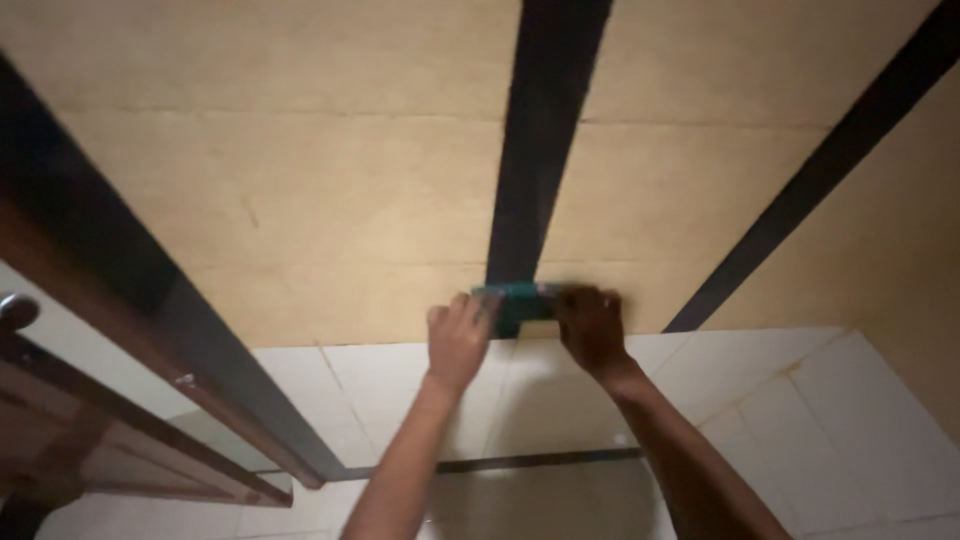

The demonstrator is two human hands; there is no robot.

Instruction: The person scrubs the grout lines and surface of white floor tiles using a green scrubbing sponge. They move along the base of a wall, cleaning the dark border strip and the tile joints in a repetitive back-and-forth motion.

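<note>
You have two hands up at the wall: one left hand (458, 338) and one right hand (592, 325), either side of the single green pad (517, 303). One pad only. Two dark vertical strips run down the beige wall: one (545, 130) straight above the pad, one (815, 170) slanting off to the pad's right. One dark door frame (150, 300) stands left of the pad, with one round knob (17, 311).

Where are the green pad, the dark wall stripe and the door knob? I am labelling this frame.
Green pad (518, 305), head view, its middle between the hands.
Dark wall stripe (540, 130), head view, mid-length.
Door knob (14, 312), head view, rounded end.
</note>
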